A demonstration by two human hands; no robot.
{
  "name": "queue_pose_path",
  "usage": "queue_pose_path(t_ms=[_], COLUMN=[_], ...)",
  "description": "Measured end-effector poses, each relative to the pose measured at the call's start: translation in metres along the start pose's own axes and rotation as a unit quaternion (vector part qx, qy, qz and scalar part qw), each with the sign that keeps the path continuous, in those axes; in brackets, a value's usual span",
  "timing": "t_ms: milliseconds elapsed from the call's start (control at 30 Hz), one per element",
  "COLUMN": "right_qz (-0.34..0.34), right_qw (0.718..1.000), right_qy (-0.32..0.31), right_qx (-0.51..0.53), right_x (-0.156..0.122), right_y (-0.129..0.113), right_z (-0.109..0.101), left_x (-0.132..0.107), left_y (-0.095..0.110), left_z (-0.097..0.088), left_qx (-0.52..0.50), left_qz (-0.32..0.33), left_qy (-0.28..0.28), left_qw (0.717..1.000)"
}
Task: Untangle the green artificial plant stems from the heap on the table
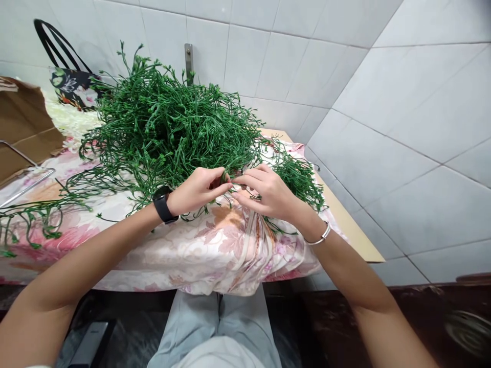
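Now the left hand (199, 190) pinches a green stem (224, 176) between its curled fingers (215, 173); the right hand (267, 193) bends close beside that stem, its grip unclear, with the green pile (176, 122) just behind both.

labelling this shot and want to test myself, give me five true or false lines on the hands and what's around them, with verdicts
1. The left hand and right hand are close together. True.
2. Both wrists are bare. False: the left has a black watch, the right a silvery bracelet.
3. A large heap of green stems lies beyond the hands. True.
4. The fabric below the hands is plain blue. False: the cloth has a floral pattern.
5. A floral-print bag stands by the tiled wall. True.
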State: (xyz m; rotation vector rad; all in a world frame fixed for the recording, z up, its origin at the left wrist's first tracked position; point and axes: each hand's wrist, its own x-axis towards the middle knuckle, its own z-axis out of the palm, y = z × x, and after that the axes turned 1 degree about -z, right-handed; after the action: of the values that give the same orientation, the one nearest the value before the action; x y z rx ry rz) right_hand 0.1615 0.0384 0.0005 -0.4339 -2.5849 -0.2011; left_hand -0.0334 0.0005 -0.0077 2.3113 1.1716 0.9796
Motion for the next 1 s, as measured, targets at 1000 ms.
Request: queue_pose_path(t_ms=[1000], right_qz=[-0.061], right_qw=[0.981], right_qy=[0.073], right_qx=[-0.168], right_x=[0.006], right_y=[-0.013], right_z=[0.01], left_x=[0.0], left_y=[0.005], left_z=[0.009], left_qx=[0.119], left_qz=[0.007], left_qy=[-0.022], left_qw=[0.993])
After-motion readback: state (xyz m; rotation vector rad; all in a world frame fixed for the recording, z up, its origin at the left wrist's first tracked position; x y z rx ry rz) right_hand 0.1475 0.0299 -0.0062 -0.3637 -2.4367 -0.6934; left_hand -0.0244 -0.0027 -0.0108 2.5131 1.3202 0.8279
